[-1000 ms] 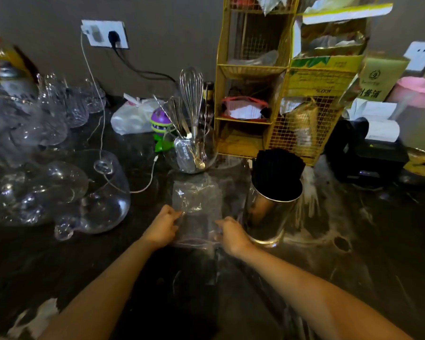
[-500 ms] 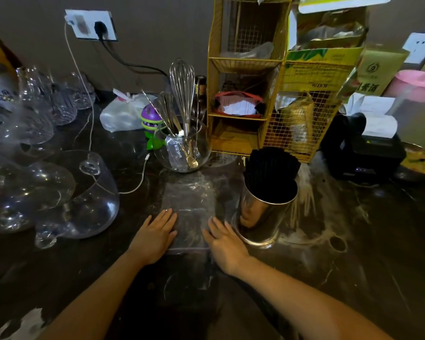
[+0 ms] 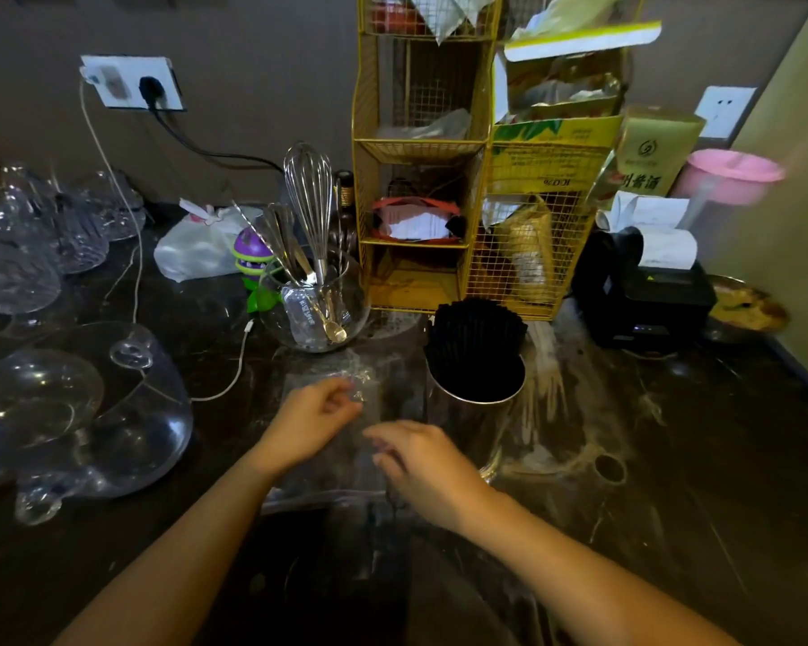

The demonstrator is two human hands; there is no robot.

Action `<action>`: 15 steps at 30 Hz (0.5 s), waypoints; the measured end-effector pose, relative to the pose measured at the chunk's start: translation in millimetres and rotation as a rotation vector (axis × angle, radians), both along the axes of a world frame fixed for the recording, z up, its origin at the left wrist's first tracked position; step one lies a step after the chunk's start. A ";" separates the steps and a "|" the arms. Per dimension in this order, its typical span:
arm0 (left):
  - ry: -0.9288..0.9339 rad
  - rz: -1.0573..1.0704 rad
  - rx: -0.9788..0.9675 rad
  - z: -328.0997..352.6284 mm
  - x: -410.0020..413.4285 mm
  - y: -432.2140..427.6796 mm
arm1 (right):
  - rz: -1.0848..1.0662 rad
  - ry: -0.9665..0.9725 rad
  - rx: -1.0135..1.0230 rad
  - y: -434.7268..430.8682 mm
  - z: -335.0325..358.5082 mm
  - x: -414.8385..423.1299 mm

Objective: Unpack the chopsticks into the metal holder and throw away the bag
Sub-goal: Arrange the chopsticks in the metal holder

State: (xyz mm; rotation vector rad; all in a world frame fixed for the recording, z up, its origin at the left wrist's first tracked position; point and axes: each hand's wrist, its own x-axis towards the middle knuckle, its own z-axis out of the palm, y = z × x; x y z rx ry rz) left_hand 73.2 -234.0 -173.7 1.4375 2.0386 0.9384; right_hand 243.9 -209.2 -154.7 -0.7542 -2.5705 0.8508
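head view: chopsticks [image 3: 474, 335] already upright in metal holder [image 3: 469, 414], mid-worktop; empty bag [image 3: 341, 435] flat beside it; left hand [image 3: 311, 421] pinching bag's far edge, right hand [image 3: 421, 456] loose above bag; next: gather, bin it

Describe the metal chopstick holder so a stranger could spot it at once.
Find the yellow wire rack at the back of the dark counter. Just before its right half stands the metal holder, right of the glass utensil bowl. It alone is shiny steel, crammed with black chopsticks.
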 end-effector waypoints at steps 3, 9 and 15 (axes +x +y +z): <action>-0.176 -0.113 0.192 42.0 25.8 12.0 | -0.104 0.200 0.075 5.7 37.2 22.2; -0.151 -0.206 0.304 76.1 56.8 25.8 | -0.347 0.233 0.116 40.7 72.2 45.9; -0.027 -0.159 0.257 71.7 57.5 35.4 | -0.373 -0.010 -0.033 69.4 67.9 35.1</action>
